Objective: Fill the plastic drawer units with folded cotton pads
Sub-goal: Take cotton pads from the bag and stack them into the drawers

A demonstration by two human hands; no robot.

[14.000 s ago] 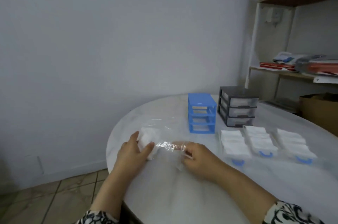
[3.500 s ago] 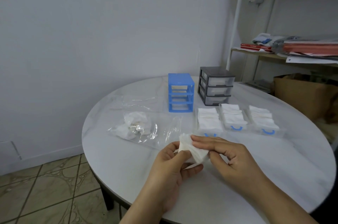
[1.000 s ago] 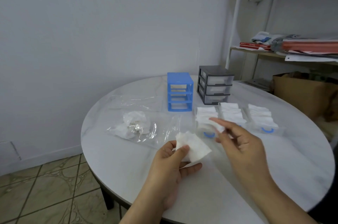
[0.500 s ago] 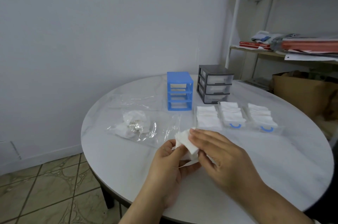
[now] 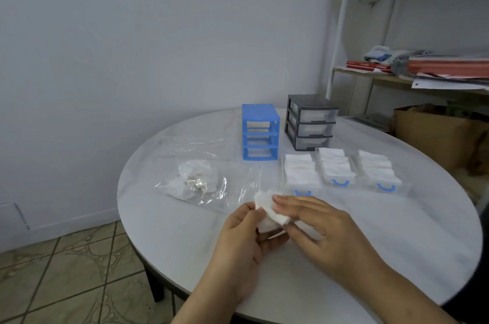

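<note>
My left hand point(image 5: 242, 237) and my right hand point(image 5: 321, 228) both hold a white cotton pad point(image 5: 267, 211) above the table's near side, fingers pinching its folded edges. Three clear drawers with blue handles lie in a row, filled with folded pads: left drawer point(image 5: 300, 174), middle drawer point(image 5: 334, 167), right drawer point(image 5: 378, 172). Behind them stands the blue drawer frame point(image 5: 260, 131) with its slots empty. Beside it is the dark grey drawer unit point(image 5: 309, 121) with three drawers in place. A clear plastic bag point(image 5: 197, 180) with loose pads lies to the left.
All this sits on a round white marble table point(image 5: 397, 244). A metal shelf point(image 5: 397, 72) with books and papers stands at the right, a cardboard box point(image 5: 436, 135) below it. The wall is close behind; tiled floor point(image 5: 66, 270) lies to the left.
One second ago my right hand was lifted off the pad with fingers spread; it has come back down onto the pad, which now looks folded smaller between both hands.
</note>
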